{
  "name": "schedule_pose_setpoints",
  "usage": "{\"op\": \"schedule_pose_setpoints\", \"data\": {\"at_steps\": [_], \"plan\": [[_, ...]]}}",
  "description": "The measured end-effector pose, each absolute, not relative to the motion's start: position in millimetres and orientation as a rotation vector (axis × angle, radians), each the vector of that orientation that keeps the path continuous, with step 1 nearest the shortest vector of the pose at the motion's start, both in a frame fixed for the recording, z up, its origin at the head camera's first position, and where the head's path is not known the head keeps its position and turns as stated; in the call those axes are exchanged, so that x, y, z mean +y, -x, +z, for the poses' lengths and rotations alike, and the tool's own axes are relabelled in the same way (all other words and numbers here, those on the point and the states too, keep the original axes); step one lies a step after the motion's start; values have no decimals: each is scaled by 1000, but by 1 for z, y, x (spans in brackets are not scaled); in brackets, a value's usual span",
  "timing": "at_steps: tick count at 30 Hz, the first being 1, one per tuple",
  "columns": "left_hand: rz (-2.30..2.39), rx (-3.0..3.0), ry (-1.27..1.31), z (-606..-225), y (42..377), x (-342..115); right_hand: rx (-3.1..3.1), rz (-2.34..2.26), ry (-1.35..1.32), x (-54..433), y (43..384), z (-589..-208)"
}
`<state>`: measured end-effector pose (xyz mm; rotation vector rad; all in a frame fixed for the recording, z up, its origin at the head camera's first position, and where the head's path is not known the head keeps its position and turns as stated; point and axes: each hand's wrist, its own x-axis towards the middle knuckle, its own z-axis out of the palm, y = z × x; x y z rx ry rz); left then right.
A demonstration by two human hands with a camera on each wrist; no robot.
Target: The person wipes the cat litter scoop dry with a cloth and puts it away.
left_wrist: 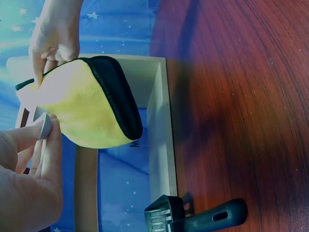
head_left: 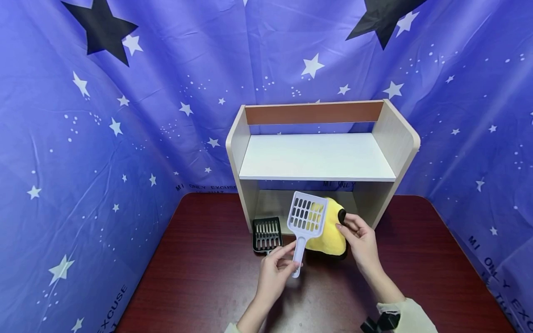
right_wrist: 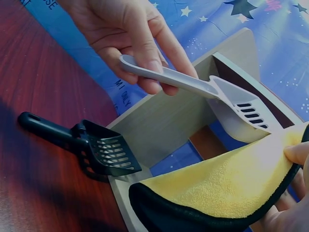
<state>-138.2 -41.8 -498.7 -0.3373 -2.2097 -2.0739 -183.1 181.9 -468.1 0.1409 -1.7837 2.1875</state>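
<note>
My left hand (head_left: 275, 274) grips a pale lilac litter scoop (head_left: 307, 213) by its handle, its slotted head raised in front of the shelf. In the right wrist view the thumb and fingers pinch that handle (right_wrist: 169, 77). My right hand (head_left: 363, 240) pinches the dark-edged border of a yellow cloth (head_left: 333, 231), which hangs right behind the scoop head. The left wrist view shows the cloth (left_wrist: 91, 106) spread out, with a wide black border along one side. Below, a black litter scoop (head_left: 267, 235) lies with its head at the shelf's lower front edge.
A small two-tier shelf (head_left: 316, 157) with a white upper board stands at the back of the dark red wooden table (head_left: 200, 263). Blue curtains (head_left: 175, 92) with stars surround it. A black device (head_left: 381, 321) sits at the right sleeve.
</note>
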Motion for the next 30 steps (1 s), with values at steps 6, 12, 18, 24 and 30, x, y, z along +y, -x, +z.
{"op": "schedule_pose_setpoints", "data": {"at_steps": [6,12,18,24,30], "plan": [[-2064,-2187,336,-497,140,-42,-1792,2186,-190,179,179,-472],[-2049,-2169,344,-495,141,-42,-1778,2186,-271,176,176,-478],[-2051,-2156,340,-495,143,-42,-1797,2173,-293,174,172,-483],[-2004,-2163,326,-495,144,-42,-1816,2182,-284,169,168,-488],[-1975,-2169,318,-495,145,-41,-1849,2179,-274,163,164,-493]]}}
